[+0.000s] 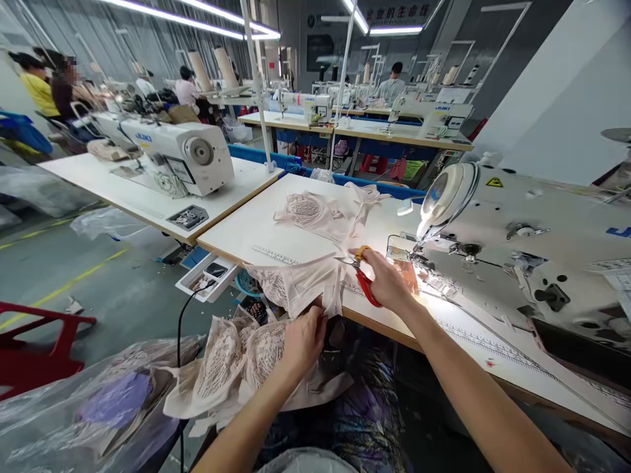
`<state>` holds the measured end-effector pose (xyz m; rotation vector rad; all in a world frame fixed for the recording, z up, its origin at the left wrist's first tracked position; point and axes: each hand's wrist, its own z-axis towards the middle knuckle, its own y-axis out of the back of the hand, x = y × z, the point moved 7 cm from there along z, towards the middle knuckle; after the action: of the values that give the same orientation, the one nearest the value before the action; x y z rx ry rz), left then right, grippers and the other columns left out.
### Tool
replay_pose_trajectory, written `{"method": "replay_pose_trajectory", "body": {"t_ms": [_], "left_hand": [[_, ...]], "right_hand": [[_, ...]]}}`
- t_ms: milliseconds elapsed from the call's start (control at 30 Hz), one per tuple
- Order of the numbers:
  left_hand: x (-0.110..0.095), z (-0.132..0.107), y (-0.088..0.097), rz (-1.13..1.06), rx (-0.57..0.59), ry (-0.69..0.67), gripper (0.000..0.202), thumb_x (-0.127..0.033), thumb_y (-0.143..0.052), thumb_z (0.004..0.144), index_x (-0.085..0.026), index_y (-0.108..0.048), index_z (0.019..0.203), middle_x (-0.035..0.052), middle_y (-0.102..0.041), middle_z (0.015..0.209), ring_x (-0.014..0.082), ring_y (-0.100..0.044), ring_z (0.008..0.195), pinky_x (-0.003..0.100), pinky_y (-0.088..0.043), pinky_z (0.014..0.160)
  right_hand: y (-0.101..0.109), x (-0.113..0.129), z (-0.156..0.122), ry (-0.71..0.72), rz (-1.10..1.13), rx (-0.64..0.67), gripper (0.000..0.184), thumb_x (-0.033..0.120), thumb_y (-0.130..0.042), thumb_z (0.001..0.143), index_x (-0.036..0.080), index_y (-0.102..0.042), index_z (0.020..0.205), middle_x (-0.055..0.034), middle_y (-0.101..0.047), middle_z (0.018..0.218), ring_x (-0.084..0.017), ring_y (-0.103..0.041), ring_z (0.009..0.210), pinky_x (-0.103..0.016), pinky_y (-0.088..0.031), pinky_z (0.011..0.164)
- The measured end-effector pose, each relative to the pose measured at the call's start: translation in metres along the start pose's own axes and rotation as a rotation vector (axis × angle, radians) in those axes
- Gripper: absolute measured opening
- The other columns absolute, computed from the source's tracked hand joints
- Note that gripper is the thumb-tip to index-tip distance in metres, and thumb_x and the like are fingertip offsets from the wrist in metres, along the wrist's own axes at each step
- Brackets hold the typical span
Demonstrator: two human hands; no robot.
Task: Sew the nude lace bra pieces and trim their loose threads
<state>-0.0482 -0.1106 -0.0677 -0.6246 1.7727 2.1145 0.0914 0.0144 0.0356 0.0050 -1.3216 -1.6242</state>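
Observation:
My right hand (pixel 387 279) is closed around red-handled scissors (pixel 365 287), whose blades point left over a strip of beige fabric. My left hand (pixel 304 336) pinches the lower edge of a beige lace bra (pixel 296 284) that hangs over the table's front edge. More beige lace bras (pixel 224 364) are heaped over my lap, below and left of that hand. Farther back on the table lies another bra (pixel 310 210), its fabric running toward the scissors. Where the pinched fingertips meet the cloth is partly hidden.
A lit sewing machine (pixel 532 243) stands to the right of my right hand. Under the table edge is an open white drawer (pixel 207 279). Another sewing machine (pixel 172 148) sits on the left table. A red stool (pixel 44 341) and clear plastic bags (pixel 98 401) occupy the left floor.

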Motion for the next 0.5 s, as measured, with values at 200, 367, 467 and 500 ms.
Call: {"method": "replay_pose_trajectory", "body": {"t_ms": [200,367,467,500], "left_hand": [[0.0,-0.016,0.071,-0.525,-0.279,-0.073,0.025,-0.035,-0.049,0.095,-0.018,-0.06,0.081,0.0033,-0.06,0.077,0.0157,-0.057,0.068,0.024,-0.043,0.062],[0.029,-0.005,0.124,-1.228,-0.433,0.187,0.033,-0.043,-0.068,0.081,-0.017,-0.052,0.069,-0.005,-0.044,0.061,0.0074,-0.039,0.051,0.017,-0.033,0.048],[0.033,-0.009,0.155,-1.323,-0.494,0.203,0.031,-0.04,-0.075,0.075,-0.016,-0.057,0.071,-0.0052,-0.044,0.06,0.0067,-0.038,0.049,0.017,-0.033,0.044],[0.032,-0.014,0.166,-1.294,-0.531,0.186,0.028,-0.039,-0.075,0.076,-0.016,-0.059,0.073,-0.0049,-0.044,0.06,0.0071,-0.039,0.049,0.017,-0.033,0.043]], "right_hand": [[-0.021,-0.018,0.06,0.02,-0.011,0.17,0.008,0.026,-0.062,0.077,0.021,-0.057,0.082,-0.0075,-0.068,0.085,-0.023,-0.062,0.081,-0.032,-0.048,0.074],[-0.011,-0.011,0.051,-0.018,0.087,0.211,0.026,0.043,-0.058,0.086,0.022,-0.05,0.075,-0.001,-0.062,0.071,-0.016,-0.057,0.065,-0.027,-0.045,0.061],[0.006,0.021,0.028,-0.04,0.287,0.197,0.033,0.052,-0.064,0.082,0.021,-0.054,0.078,-0.0017,-0.063,0.076,-0.015,-0.059,0.066,-0.027,-0.048,0.062],[0.014,0.034,0.02,-0.069,0.376,0.178,0.034,0.051,-0.069,0.078,0.02,-0.055,0.076,-0.0008,-0.062,0.073,-0.015,-0.058,0.063,-0.028,-0.049,0.06]]}}
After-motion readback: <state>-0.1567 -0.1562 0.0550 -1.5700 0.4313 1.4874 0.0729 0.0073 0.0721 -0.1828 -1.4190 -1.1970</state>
